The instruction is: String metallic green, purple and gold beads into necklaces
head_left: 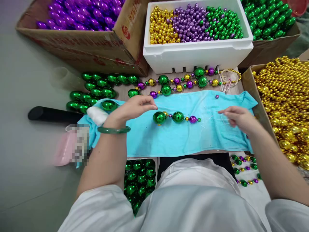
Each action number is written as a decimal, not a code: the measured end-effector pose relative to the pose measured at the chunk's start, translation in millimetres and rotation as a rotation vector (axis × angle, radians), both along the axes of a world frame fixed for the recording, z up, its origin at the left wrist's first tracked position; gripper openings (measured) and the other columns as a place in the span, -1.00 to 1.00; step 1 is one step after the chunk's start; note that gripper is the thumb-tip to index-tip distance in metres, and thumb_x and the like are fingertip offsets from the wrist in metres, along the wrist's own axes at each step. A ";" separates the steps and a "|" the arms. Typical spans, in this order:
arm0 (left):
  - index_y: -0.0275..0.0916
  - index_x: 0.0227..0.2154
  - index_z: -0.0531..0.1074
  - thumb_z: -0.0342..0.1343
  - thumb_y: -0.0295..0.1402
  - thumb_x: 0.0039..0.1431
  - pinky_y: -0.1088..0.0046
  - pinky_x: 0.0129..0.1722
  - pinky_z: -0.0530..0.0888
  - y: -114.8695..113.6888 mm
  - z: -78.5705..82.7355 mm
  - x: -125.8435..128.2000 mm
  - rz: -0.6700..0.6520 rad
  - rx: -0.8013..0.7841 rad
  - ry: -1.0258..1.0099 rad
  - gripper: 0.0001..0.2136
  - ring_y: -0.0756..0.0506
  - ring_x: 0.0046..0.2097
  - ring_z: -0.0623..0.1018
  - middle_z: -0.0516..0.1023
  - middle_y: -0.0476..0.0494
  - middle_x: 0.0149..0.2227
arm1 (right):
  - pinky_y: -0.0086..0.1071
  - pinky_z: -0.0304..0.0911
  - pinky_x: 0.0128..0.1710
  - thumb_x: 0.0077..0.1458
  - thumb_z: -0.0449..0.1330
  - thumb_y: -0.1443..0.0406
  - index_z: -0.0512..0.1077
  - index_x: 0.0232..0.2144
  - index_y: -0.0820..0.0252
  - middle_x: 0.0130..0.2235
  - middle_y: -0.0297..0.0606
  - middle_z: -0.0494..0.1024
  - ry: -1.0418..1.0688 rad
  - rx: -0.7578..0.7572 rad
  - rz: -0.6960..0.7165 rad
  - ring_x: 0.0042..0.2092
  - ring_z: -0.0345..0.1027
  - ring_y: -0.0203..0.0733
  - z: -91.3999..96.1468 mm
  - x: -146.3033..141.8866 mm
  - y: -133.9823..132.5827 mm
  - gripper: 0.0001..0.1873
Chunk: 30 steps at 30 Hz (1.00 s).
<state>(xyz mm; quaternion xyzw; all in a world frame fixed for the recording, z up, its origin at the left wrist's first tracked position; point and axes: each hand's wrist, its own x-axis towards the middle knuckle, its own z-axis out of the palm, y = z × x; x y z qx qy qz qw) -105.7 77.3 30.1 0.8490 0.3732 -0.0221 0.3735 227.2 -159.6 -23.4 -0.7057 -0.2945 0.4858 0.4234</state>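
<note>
A pale wood-look tabletop (122, 91) carries a rectangular turquoise cloth towel (145, 138), spread along its near side. Behind the towel lie two roughly parallel rows of strung shiny green, purple and gold beads (163, 79), with large oval metallic-green beads (96, 92) clustered leftward. A white foam box (198, 55) stands farther back.

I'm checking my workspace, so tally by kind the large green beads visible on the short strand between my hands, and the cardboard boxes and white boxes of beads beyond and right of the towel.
Large green beads: 2
Cardboard boxes: 3
White box: 1
Total: 6
</note>
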 end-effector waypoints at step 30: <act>-0.23 -0.05 0.32 0.06 -0.27 0.19 0.34 -0.19 0.39 -72.1 -78.8 99.5 -0.387 0.361 0.100 -0.71 -0.16 -0.11 0.48 0.44 -0.20 -0.10 | -0.53 0.04 -0.70 -0.28 0.30 0.29 0.34 -0.54 0.23 -0.58 -0.38 0.34 0.186 0.088 -0.430 -0.62 0.06 -0.46 -37.7 -2.6 25.1 -0.79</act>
